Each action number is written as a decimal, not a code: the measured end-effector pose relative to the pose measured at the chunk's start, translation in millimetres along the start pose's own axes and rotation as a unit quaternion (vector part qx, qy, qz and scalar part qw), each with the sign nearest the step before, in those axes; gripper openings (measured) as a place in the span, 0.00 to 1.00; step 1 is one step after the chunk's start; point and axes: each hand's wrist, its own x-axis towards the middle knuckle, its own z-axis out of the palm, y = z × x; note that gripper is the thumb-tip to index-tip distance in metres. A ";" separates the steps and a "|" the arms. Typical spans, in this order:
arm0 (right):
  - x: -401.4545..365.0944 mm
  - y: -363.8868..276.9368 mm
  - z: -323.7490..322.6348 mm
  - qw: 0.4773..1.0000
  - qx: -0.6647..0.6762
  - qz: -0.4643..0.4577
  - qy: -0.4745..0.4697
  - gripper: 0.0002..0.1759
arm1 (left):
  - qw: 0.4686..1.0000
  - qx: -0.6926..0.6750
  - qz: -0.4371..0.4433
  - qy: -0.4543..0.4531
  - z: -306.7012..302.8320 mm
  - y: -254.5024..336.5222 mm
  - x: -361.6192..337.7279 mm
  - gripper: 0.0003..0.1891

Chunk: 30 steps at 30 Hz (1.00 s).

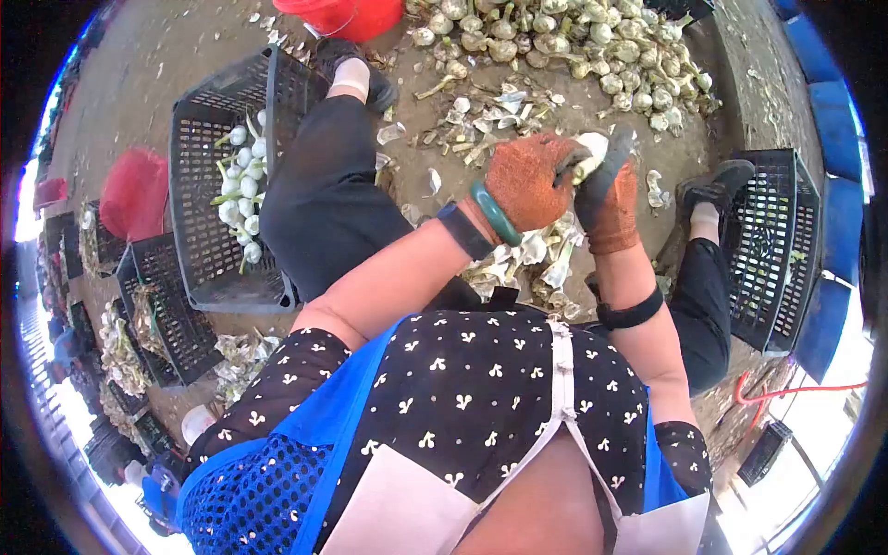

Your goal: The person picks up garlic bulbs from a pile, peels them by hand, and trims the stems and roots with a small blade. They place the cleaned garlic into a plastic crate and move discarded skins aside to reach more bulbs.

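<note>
Both hands wear orange and dark work gloves and meet in front of me over the ground. My left hand [529,181] has its fingers closed around the lower end of a pale garlic bulb [593,148]. On the bulb's other side, my right hand [610,199] is closed against it, with dark fingertips around its edge. Loose garlic skins [546,259] lie below the hands. Beyond them are peelings [499,116] and a large heap of garlic bulbs [573,37]. Cleaned white bulbs [245,185] with short stems lie in a black crate [185,231] at the left.
Another black crate [768,250] stands beyond my right leg. A red bucket [356,18] is at the top, near my left foot. Further left are a red seat-like object [134,194], more dark crates [176,305] and garlic waste [120,351]. A red hose [805,390] lies at the right.
</note>
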 end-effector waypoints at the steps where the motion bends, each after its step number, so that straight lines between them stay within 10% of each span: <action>1: 0.9 -4.5 -1.6 0.993 -0.097 -0.057 -0.040 0.20 | 1.000 -0.008 -0.006 -0.022 -2.1 -0.3 -0.1 0.13; 7: -13.7 -18.0 2.2 0.925 -0.278 -0.256 -0.032 0.15 | 0.995 -0.084 -0.020 -0.046 -5.3 4.0 -1.2 0.12; 10: -16.4 -23.0 12.9 0.981 0.155 0.119 0.003 0.25 | 0.995 -0.045 -0.046 -0.074 -9.1 5.0 -2.9 0.12; 13: -19.9 -52.0 10.8 0.979 0.120 0.161 -0.038 0.30 | 0.990 0.023 0.000 -0.140 -16.0 8.5 -4.4 0.12; 14: -12.7 -11.0 -4.1 0.991 -0.088 -0.067 -0.071 0.27 | 0.988 -0.014 0.053 -0.147 -17.7 12.2 -6.4 0.13; 19: -5.1 12.1 -5.4 0.991 0.001 0.066 -0.118 0.20 | 0.984 -0.040 0.112 -0.130 -19.6 15.8 -10.5 0.13; 21: -15.6 -25.8 -5.9 0.792 0.480 0.345 -0.152 0.25 | 0.979 -0.136 0.112 -0.105 -21.9 16.6 -12.9 0.11; 23: -18.9 -23.0 -3.2 0.701 0.593 0.329 -0.219 0.27 | 0.968 -0.198 0.097 -0.120 -29.1 18.5 -10.8 0.09; 26: -21.1 -22.7 -1.8 0.642 0.656 0.293 -0.266 0.30 | 0.777 -0.530 -0.332 -0.078 -28.7 24.3 -22.8 0.10; 29: -16.1 -20.1 -11.3 0.570 0.679 0.221 -0.407 0.30 | 0.579 -0.717 -0.383 0.070 -39.0 -1.7 1.1 0.14; 30: -15.4 -22.5 -17.4 0.627 0.663 0.299 -0.280 0.30 | 0.577 -0.718 -0.382 0.069 -44.4 -4.4 8.5 0.14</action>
